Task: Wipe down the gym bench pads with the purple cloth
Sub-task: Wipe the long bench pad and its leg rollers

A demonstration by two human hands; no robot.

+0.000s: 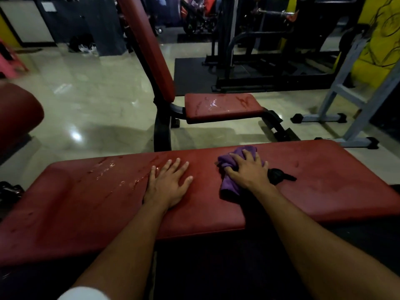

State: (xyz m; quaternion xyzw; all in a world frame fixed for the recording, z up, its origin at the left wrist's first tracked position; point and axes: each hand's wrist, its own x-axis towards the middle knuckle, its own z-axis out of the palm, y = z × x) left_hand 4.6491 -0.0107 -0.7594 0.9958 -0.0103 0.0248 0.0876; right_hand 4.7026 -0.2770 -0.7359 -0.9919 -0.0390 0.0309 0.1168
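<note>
A long red bench pad (313,191) stretches across in front of me, with wet droplets on its left part. My right hand (249,169) lies on top of the crumpled purple cloth (230,184) near the pad's middle, fingers spread and pressing it down. My left hand (168,182) rests flat on the pad, fingers straight, just right of the wet patch. A second bench stands behind, with a wet red seat pad (223,106) and an upright red back pad (151,46).
A small black object (279,176) lies on the pad right beside my right hand. A grey metal rack (346,100) stands at the right, black gym machines (249,50) at the back. Another red pad (17,113) sits at the left. The floor is shiny tile.
</note>
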